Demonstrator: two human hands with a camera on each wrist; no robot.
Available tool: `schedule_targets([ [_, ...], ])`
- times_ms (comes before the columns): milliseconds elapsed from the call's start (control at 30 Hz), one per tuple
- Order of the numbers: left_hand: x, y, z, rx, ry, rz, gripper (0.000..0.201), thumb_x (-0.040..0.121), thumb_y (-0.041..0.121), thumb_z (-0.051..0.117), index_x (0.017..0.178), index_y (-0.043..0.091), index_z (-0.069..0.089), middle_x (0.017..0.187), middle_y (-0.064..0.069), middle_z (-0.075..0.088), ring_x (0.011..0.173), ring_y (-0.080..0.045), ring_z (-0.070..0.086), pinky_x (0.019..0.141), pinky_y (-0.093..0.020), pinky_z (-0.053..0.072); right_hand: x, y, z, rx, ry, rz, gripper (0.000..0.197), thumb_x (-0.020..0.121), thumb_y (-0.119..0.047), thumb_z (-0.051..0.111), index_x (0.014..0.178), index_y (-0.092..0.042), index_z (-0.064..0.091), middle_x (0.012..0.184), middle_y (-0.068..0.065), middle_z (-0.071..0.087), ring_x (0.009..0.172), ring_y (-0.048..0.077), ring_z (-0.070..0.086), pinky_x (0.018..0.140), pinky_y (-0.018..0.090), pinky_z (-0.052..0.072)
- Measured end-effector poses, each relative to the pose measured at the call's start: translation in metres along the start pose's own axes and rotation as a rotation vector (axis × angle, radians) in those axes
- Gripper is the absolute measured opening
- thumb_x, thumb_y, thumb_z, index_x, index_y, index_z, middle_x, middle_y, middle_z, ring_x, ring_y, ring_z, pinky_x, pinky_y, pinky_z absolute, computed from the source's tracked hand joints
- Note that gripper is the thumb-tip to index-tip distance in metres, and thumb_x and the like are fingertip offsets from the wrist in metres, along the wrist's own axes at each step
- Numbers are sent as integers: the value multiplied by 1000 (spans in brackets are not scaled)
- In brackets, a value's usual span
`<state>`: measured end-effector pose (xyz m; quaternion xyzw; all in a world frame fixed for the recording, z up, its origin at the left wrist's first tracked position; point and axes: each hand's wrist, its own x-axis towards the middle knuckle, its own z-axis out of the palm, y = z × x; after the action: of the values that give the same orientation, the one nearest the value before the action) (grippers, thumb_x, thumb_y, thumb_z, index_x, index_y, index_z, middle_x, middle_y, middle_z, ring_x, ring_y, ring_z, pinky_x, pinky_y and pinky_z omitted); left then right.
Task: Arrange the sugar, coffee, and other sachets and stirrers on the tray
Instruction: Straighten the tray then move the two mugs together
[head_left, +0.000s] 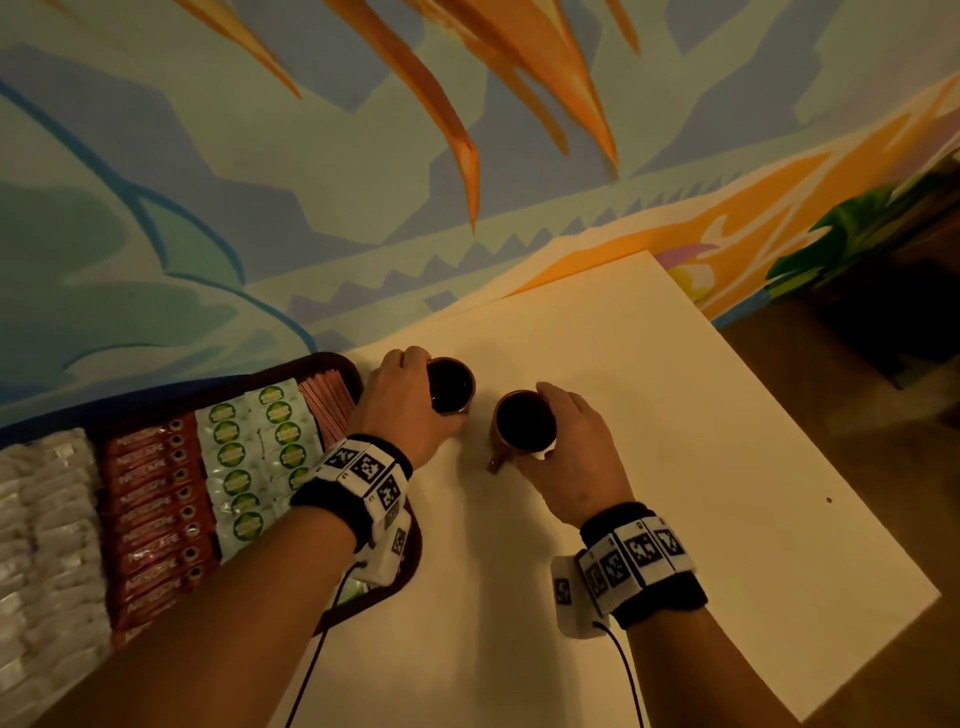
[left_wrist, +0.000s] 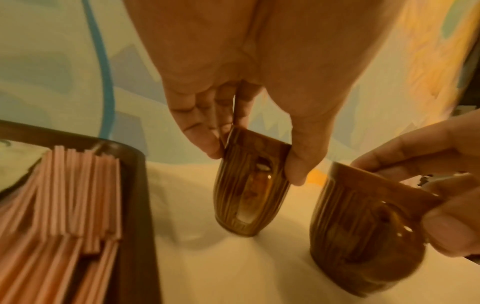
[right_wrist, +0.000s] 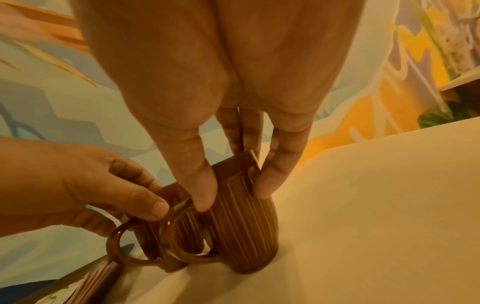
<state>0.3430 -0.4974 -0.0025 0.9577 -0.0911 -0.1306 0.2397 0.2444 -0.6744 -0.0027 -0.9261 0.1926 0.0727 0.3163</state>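
Note:
The dark tray (head_left: 411, 564) lies at the table's left, with my left forearm over its near right corner. In it lie rows of white sachets (head_left: 47, 545), red Nescafe sachets (head_left: 156, 519), green-labelled sachets (head_left: 249, 457) and pink stirrers (head_left: 330, 402) (left_wrist: 78, 195). Two brown ribbed mugs stand on the table just right of the tray. My left hand (head_left: 410, 400) (left_wrist: 254, 163) grips the left mug (head_left: 452, 387) (left_wrist: 249, 191) by its rim from above. In the same way my right hand (head_left: 576, 447) (right_wrist: 235, 195) holds the right mug (head_left: 524, 421) (right_wrist: 246, 232).
The white table (head_left: 701, 441) stretches right of the mugs to an edge with brown floor (head_left: 857, 389) beyond. A painted mural wall (head_left: 311, 182) runs along the table's far side, close behind the tray and mugs.

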Motion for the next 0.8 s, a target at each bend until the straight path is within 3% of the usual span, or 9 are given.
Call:
schedule_targets([
  [133, 15, -16, -16, -13, 79, -78, 76, 70, 47, 86, 127, 13, 48, 125, -8, 51, 113, -28, 54, 94, -40, 48, 14, -21, 11, 16, -40, -79, 81, 86, -17, 79, 154, -27, 36, 155, -2, 43, 139, 24, 40, 114, 45, 43],
  [300, 28, -31, -26, -50, 102, -148, 83, 69, 52, 85, 130, 13, 44, 132, -9, 46, 118, -31, 52, 96, -46, 51, 25, -42, 19, 26, -108, -131, 89, 83, -15, 79, 157, -26, 31, 158, 0, 37, 143, 25, 34, 118, 45, 39],
  [367, 30, -38, -30, -53, 80, -102, 82, 72, 51, 81, 136, 18, 41, 139, -7, 41, 126, -29, 46, 102, -47, 48, 24, -48, 22, 63, -105, -120, 95, 80, -23, 82, 158, -24, 27, 158, 2, 34, 144, 24, 32, 119, 41, 36],
  [500, 36, -48, -45, -28, -19, 138, 82, 79, 33, 77, 150, 30, 36, 153, 5, 30, 141, -24, 30, 116, -44, 34, 22, -56, 32, 55, -54, -123, 107, 75, -44, 87, 158, -21, 23, 157, 3, 29, 143, 23, 32, 116, 38, 37],
  [633, 45, -55, -51, 52, -119, 191, 85, 76, 32, 80, 149, 37, 39, 145, 10, 38, 134, -22, 39, 114, -43, 37, 22, -59, 39, 74, -19, -123, 101, 78, -30, 88, 157, -19, 25, 155, 4, 30, 139, 23, 42, 113, 31, 40],
  [733, 47, -54, -50, 35, -95, 161, 78, 76, 37, 82, 144, 34, 45, 139, 9, 41, 127, -20, 46, 108, -44, 45, 22, -59, 43, 87, -7, -139, 92, 81, -20, 84, 155, -18, 30, 153, 3, 37, 136, 22, 46, 108, 24, 37],
  [800, 48, -52, -50, 39, -59, 120, 75, 76, 41, 82, 142, 30, 46, 138, 4, 41, 125, -22, 48, 105, -43, 47, 22, -58, 45, 104, 3, -141, 87, 82, -15, 82, 154, -18, 34, 151, 3, 41, 134, 21, 48, 109, 27, 40],
])
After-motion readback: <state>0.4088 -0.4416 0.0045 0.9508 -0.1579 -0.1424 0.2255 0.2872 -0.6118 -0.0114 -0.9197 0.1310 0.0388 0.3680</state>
